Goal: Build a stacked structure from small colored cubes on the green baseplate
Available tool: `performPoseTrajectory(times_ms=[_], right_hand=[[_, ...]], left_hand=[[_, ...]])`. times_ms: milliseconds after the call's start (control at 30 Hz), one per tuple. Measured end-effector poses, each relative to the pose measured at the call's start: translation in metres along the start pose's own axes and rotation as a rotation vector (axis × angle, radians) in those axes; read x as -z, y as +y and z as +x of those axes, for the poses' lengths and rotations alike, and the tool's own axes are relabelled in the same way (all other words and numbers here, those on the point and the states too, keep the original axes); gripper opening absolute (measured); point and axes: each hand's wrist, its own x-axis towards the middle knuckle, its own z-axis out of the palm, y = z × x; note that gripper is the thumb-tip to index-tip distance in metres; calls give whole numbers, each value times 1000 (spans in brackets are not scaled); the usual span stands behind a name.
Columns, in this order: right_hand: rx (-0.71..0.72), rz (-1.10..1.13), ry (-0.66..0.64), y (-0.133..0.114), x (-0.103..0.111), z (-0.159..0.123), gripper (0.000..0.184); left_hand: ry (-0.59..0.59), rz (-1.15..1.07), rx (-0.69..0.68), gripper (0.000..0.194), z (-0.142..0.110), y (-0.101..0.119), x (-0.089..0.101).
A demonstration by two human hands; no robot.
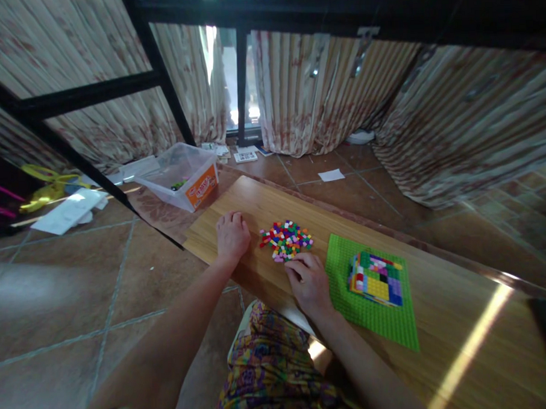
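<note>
Head view: left hand [233, 235] loosely curled on bench [264, 199], right hand [309, 281] half-closed by loose bricks [287, 239] heaped there, any grip unclear on either; pieces probably light, stiff, slippery—pinch opposite sides.

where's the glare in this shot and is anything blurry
Head view: daylight glares at the window, and a bright streak crosses the right of the wooden table. Head view again: the loose bricks show distinct colours but soft detail; the rightmost curtain looks slightly smeared.
</note>
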Motion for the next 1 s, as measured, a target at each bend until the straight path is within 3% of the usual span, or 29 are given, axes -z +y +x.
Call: performPoseTrajectory(times_ms=[133,267,467,700,833,1000], right_hand=[[-43,-5,41,8,3,1,20],[-34,-28,70,0,4,6,19],[-20,-85,-21,-21,-3,16,12],[-44,-218,-83,-18,-10,22,13],[-57,-131,-16,-23,0,20,11],[-155,198,101,-35,35,14,15]], left_hand=[[-1,-2,1,36,0,1,0],[2,-1,0,35,0,1,0],[7,0,-7,36,1,0,0],[7,-7,-7,36,2,0,2],[7,-3,-18,36,3,0,1],[20,-4,-31,37,5,-4,0]])
